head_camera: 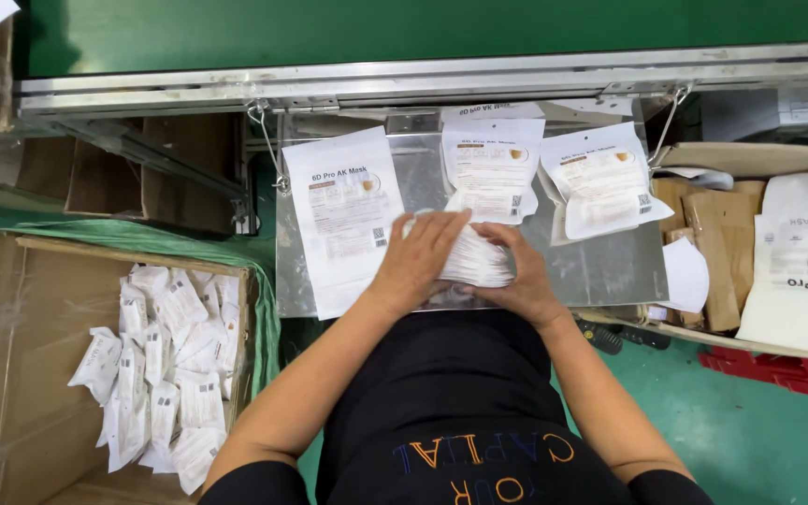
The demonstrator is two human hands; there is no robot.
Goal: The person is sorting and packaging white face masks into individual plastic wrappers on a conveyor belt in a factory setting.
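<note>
I see the mask stack [474, 257] pressed between both hands on the steel tray [610, 266]: left hand [420, 257] flat over its near-left side, right hand [516, 281] cupped around its right end. Empty pouches [343, 210] lie just beside it.

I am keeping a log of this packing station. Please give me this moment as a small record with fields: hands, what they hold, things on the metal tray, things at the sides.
left hand: left hand lies on top of the white stack of flat masks
right hand: right hand grips the same stack from the side
tray: shiny metal tray bears three white printed pouches; the largest pouch is at its left
left side: brown cardboard box with many filled white packets
right side: another cardboard box with brown paper and white sheets
</note>
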